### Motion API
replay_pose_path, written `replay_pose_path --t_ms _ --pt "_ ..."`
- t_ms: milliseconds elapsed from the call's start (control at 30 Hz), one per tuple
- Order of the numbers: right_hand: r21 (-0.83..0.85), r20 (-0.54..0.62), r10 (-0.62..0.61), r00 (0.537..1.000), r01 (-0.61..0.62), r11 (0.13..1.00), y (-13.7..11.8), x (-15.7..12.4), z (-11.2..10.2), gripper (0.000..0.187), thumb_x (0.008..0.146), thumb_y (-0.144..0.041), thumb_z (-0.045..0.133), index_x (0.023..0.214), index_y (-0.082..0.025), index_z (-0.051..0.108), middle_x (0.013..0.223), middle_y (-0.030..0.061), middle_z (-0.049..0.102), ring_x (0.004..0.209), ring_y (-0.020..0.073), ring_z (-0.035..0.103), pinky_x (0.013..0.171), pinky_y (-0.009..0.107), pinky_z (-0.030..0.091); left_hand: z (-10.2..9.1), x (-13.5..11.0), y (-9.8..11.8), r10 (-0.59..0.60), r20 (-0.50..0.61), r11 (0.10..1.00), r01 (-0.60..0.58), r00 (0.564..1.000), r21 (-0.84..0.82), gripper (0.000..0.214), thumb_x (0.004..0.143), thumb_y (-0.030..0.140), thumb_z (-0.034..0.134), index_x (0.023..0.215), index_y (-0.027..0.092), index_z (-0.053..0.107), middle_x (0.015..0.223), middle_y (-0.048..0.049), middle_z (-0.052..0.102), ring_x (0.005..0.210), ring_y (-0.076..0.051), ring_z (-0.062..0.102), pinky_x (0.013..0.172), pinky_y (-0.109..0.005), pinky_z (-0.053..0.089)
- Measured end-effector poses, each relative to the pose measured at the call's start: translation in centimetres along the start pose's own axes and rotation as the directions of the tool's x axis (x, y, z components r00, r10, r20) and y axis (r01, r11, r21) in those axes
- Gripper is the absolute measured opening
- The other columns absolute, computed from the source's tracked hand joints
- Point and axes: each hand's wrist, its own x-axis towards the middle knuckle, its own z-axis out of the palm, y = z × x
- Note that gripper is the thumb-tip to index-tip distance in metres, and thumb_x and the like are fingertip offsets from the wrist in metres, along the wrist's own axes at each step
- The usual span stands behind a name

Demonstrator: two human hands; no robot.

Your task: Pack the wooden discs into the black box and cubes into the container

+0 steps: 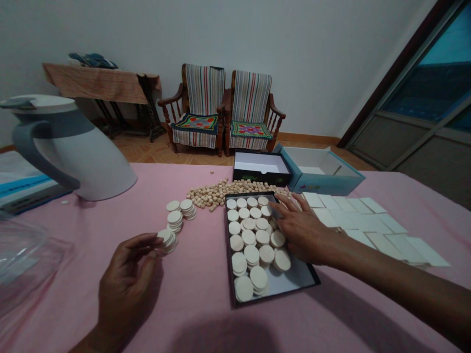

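Note:
My left hand (127,282) is by a short stack of pale wooden discs (167,239) on the pink tablecloth. Its index fingertip reaches the stack's edge, while the thumb stays apart with no disc visible between them. More stacked discs (174,219) stand just behind. To the right, a shallow black-edged tray (294,282) holds several rows of disc stacks (252,255). My right hand (303,228) reaches over the tray's right side, fingers stretched out and touching the discs there. What lies under its palm is hidden.
A heap of small wooden cubes (211,195) lies behind the tray. Beyond are a black box (261,171) and a light-blue box (324,184). Flat white cards (355,220) lie right. A white-grey jug (88,162) and a clear plastic container (25,260) stand left.

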Motion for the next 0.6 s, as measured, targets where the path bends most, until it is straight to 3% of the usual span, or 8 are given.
replay_pose_path --t_ms 133,400,600 --pt "0.088 0.039 0.046 0.998 -0.049 0.995 -0.2 -0.1 -0.2 0.042 0.061 -0.017 0.06 0.101 -0.013 0.071 0.146 0.0149 0.041 0.14 0.0365 0.019 0.112 0.055 0.0 0.0 0.0 -0.2 -0.016 0.0 1.0 0.016 1.0 0.003 0.027 0.077 0.033 0.063 0.1 0.021 0.057 0.093 -0.0061 0.066 0.084 -0.021 0.066 0.078 -0.035 0.057" --pt "0.244 0.079 0.108 0.991 -0.124 0.962 0.0 -0.7 -1.5 0.028 0.062 -0.02 0.067 0.089 -0.021 0.072 0.148 0.0074 0.04 0.14 0.0328 0.021 0.111 0.053 0.011 0.1 0.0 -0.1 -0.006 -0.006 1.0 0.006 1.0 0.003 0.025 0.077 0.033 0.062 0.098 0.022 0.057 0.093 -0.0055 0.066 0.083 -0.021 0.066 0.076 -0.034 0.057" --pt "0.169 0.068 0.106 0.992 -0.116 0.979 0.1 -0.7 -1.8 0.033 0.06 -0.014 0.065 0.092 -0.02 0.073 0.148 0.0095 0.04 0.141 0.0323 0.02 0.112 0.053 0.007 0.0 0.0 -0.1 -0.018 0.0 1.0 0.018 1.0 0.008 0.025 0.077 0.034 0.062 0.099 0.022 0.057 0.093 -0.0057 0.066 0.083 -0.022 0.066 0.076 -0.034 0.057"
